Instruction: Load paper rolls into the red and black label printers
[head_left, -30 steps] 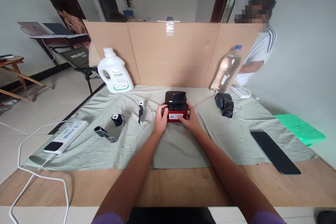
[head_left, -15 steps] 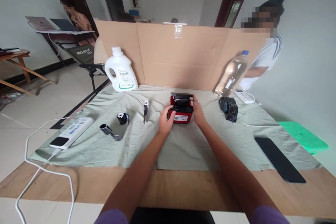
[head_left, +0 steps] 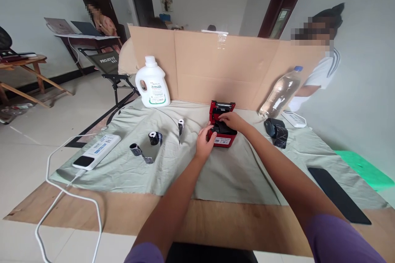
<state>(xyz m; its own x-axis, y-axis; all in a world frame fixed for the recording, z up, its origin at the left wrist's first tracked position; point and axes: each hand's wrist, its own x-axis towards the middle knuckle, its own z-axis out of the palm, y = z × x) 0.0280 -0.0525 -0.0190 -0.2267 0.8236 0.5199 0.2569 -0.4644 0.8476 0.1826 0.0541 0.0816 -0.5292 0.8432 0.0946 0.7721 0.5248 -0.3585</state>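
Observation:
A small red and black receipt printer [head_left: 226,141] stands on the grey-green cloth, its lid [head_left: 222,106] raised toward the back. My left hand [head_left: 205,141] is closed round the printer's left front corner, thumb toward the front. From the right, my right hand [head_left: 233,121] reaches over the open compartment with its fingers bent together inside; what they hold, if anything, is hidden. To the left lie a small paper roll [head_left: 181,123], a black-printed roll [head_left: 154,137] and another partly unrolled black roll [head_left: 135,149].
A cardboard panel [head_left: 197,65] stands behind, with a white jug [head_left: 154,86] and a clear bottle [head_left: 282,94] before it. A black device with dark tape [head_left: 276,131] and a phone [head_left: 338,195] lie right; a corded white power bank [head_left: 97,152] lies left. Two people are beyond.
The printer's lid has swung up and back, exposing the compartment. My right hand has gone from the printer's right side into it. My left hand stays on the printer; the view has shifted left.

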